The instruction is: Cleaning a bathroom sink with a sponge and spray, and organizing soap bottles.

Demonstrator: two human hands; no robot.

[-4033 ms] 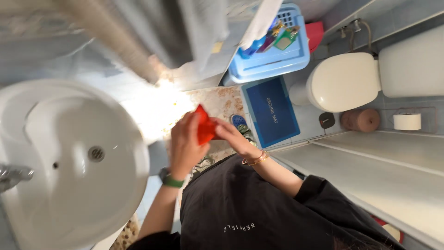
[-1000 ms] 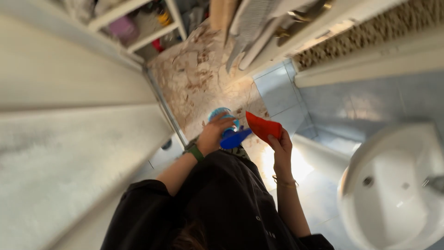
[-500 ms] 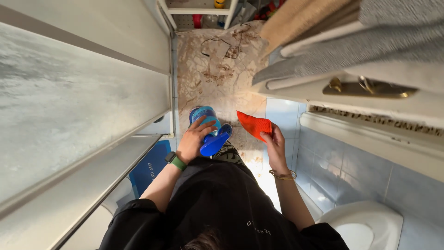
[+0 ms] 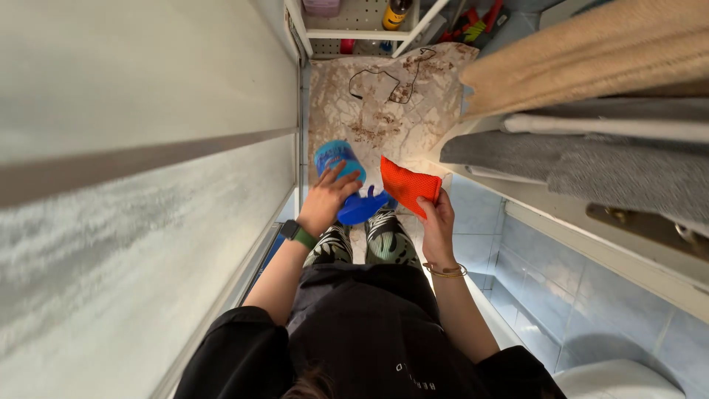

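Note:
My left hand (image 4: 326,199) grips a blue plastic bottle (image 4: 336,159) with a dark blue cap or lid (image 4: 363,207) flipped open at its near end. My right hand (image 4: 436,216) pinches an orange-red mesh cloth (image 4: 408,184) by its lower edge, holding it up just right of the bottle. Both hands are out in front of my body, above my patterned trousers (image 4: 369,240) and black shirt. A green watch is on my left wrist and a thin bangle on my right.
A frosted shower screen (image 4: 133,192) runs along the left. Grey and tan towels (image 4: 591,111) hang at the right over a blue-tiled wall. A marbled floor (image 4: 384,111) with a cable leads to a white shelf (image 4: 354,22) holding bottles. A white basin rim (image 4: 620,380) shows bottom right.
I have turned away from the basin toward the doorway. The bottle came into my left hand between 4 s and 1 s ago; the cloth stays in my right hand, both raised slightly.

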